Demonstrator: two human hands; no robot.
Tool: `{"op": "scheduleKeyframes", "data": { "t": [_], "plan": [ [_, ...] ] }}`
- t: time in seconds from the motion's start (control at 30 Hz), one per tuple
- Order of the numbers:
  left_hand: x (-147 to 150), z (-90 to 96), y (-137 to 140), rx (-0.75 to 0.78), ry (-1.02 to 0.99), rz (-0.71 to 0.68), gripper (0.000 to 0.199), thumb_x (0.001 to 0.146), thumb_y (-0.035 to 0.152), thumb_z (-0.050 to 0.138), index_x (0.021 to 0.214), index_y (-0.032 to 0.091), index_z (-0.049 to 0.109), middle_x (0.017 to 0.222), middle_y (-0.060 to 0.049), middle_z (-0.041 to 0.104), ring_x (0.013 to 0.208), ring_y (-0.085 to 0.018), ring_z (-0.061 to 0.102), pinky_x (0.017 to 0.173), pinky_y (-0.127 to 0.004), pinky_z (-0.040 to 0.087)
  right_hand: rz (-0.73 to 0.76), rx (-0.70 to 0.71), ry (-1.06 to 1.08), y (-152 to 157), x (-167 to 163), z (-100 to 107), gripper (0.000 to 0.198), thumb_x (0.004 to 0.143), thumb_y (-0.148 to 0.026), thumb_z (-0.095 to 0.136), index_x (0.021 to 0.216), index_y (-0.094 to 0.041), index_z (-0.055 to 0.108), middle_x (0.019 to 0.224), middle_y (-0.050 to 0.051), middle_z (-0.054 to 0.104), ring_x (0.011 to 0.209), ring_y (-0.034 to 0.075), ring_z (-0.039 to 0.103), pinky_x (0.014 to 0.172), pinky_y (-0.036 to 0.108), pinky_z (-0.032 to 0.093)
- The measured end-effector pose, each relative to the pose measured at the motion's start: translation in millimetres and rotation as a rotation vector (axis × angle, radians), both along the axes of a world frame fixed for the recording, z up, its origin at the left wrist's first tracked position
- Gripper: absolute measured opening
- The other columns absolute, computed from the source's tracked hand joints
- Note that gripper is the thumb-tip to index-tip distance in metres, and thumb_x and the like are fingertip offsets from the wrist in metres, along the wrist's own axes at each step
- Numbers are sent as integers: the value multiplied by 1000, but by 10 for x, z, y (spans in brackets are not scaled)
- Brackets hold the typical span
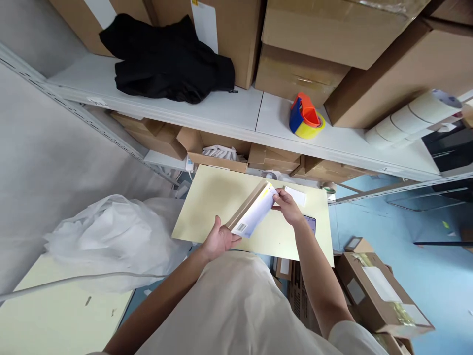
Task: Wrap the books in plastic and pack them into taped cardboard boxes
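A narrow cardboard box [240, 207] with a white label [254, 213] on its face is tilted above the pale yellow tabletop [207, 192]. A barcode shows at the label's lower end. My left hand [219, 239] holds the box's near end, fingers underneath and thumb raised beside it. At the far end, my right hand [288, 206] pinches the upper corner of the label and box between thumb and fingers. A white card-like piece [296, 195] lies on the tabletop behind my right hand. Partly covered by my right forearm is a phone [310, 224].
Above the table runs a shelf [244, 108] with large cartons, a black garment [170, 59], a tape dispenser [306, 117] and label rolls [414, 118]. A white plastic bag [114, 236] sits at left. Cartons [377, 291] are stacked on the floor at right.
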State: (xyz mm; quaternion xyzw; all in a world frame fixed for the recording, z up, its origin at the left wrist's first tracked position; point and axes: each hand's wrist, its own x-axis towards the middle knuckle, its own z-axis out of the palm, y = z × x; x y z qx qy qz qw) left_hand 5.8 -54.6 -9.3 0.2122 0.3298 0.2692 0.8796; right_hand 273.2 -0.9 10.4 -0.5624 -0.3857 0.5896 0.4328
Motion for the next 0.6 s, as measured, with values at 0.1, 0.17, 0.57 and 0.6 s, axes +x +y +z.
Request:
{"op": "scheduleKeyframes", "data": {
  "t": [0.1, 0.17, 0.57, 0.6],
  "plan": [
    [9, -79, 30, 263, 344, 54, 62, 68, 65, 68, 108, 19, 64, 113, -10, 68, 113, -29, 58, 101, -44, 39, -33, -42, -88, 8, 47, -16, 34, 70, -51, 69, 92, -24, 66, 80, -1, 58, 75, 13, 52, 68, 30, 50],
    [39, -137, 32, 320, 500, 64, 58, 66, 61, 72, 104, 18, 64, 106, -10, 69, 107, -29, 61, 95, -43, 46, -85, -41, -90, -20, 73, -9, 38, 66, -48, 72, 94, -24, 68, 83, 0, 61, 75, 13, 52, 68, 31, 49],
    [255, -36, -155, 244, 386, -66, 52, 68, 56, 73, 105, 18, 70, 109, -9, 70, 104, -24, 64, 96, -40, 48, -403, -28, -118, -374, 211, -6, 49, 62, -53, 76, 95, -19, 66, 65, -5, 54, 54, 9, 44, 49, 23, 37],
    [276, -39, -166, 260, 416, -64, 51, 68, 54, 74, 103, 18, 71, 108, -9, 71, 104, -24, 64, 96, -40, 48, -418, -16, -108, -381, 221, -13, 49, 62, -53, 76, 96, -20, 65, 64, -6, 53, 53, 8, 43, 48, 22, 35]
  ]
}}
